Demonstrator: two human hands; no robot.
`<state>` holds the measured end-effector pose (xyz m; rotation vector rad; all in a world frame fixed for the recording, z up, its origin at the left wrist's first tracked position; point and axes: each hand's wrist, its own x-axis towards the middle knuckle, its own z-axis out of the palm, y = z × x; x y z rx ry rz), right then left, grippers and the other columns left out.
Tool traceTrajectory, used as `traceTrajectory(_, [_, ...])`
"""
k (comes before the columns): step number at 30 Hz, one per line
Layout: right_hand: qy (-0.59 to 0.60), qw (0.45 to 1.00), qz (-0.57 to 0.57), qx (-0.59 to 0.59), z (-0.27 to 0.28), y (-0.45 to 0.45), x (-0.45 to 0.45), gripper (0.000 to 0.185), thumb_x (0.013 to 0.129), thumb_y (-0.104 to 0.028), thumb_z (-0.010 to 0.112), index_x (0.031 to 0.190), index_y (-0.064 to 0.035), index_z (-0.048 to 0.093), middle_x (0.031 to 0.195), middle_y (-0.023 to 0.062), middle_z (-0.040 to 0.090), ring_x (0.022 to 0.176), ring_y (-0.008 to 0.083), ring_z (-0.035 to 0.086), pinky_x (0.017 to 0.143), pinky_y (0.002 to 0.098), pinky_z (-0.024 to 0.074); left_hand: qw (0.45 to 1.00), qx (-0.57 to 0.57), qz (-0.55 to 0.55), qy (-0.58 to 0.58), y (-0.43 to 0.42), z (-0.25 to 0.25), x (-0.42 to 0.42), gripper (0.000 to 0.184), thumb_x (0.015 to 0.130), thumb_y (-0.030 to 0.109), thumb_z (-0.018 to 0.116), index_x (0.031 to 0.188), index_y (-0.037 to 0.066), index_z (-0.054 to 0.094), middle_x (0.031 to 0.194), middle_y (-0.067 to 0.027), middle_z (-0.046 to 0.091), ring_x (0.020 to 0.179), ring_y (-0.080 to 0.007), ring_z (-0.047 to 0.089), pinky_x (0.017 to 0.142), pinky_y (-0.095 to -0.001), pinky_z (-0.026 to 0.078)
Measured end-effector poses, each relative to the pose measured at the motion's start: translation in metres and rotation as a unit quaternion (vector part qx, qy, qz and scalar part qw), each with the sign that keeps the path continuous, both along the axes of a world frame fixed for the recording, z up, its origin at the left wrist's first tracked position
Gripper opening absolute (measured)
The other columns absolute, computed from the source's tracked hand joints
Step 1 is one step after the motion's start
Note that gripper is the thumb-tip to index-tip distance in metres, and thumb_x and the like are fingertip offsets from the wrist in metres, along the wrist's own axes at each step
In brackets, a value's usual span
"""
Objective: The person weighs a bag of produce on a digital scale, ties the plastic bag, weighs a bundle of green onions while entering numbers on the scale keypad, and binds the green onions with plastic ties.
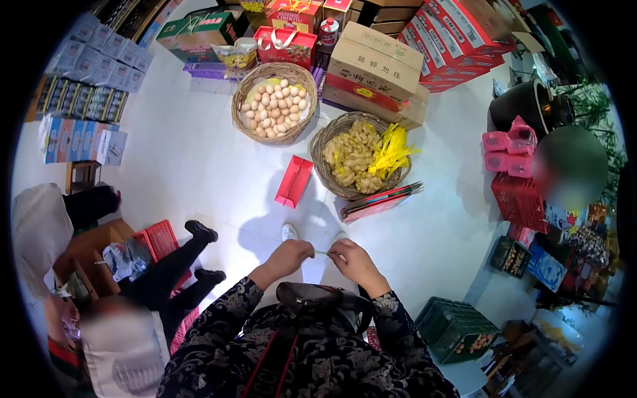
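Note:
A thin, pale green strip (pixel 321 252) is stretched between my two hands, in front of my waist. My left hand (pixel 289 258) pinches one end and my right hand (pixel 359 266) pinches the other; its exact kind is too small to tell. Past my hands, a red carton (pixel 294 181) lies on the floor. Beyond it stand a wicker basket (pixel 237 121) of eggs (pixel 275 106) and another wicker basket (pixel 320 174) holding ginger (pixel 352 154) and yellow ribbon-like strips (pixel 393 152). Flat folded red cartons (pixel 381 202) lean against the ginger basket.
Cardboard boxes (pixel 375 60) and red gift boxes (pixel 286 46) are stacked at the back. One seated person (pixel 126 345) is at my left, legs stretched toward me. Green crates (pixel 458 330) stand at my right, and another person (pixel 570 166) is at the far right.

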<state>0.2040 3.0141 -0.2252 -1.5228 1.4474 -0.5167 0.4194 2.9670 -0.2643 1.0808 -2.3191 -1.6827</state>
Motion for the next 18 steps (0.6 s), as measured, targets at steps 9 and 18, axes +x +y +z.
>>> traceTrajectory(9, [0.184, 0.979, 0.044, 0.081, -0.119, 0.028, -0.124, 0.027, 0.075, -0.019, 0.061, 0.098, -0.0043, 0.061, 0.098, 0.0171, 0.058, 0.09, 0.0329, 0.056, 0.08, 0.0383, 0.0462, 0.939, -0.032, 0.302, -0.161, 0.055, -0.071, 0.01, 0.019, 0.084, 0.02, 0.053, 0.092, 0.007, 0.065, 0.079, -0.0191, 0.062, 0.073, -0.0365, 0.059, 0.066, -0.0417, 0.047])
traceTrajectory(18, [0.34, 0.928, 0.066, 0.141, -0.265, 0.029, -0.251, 0.048, 0.076, -0.027, 0.061, 0.118, -0.0059, 0.05, 0.114, 0.0157, 0.054, 0.102, 0.0328, 0.054, 0.084, 0.0424, 0.0457, 0.892, -0.02, 0.359, -0.273, 0.064, -0.192, -0.088, 0.023, 0.084, 0.017, 0.05, 0.103, 0.008, 0.06, 0.08, -0.022, 0.061, 0.077, -0.0374, 0.06, 0.068, -0.0432, 0.048])
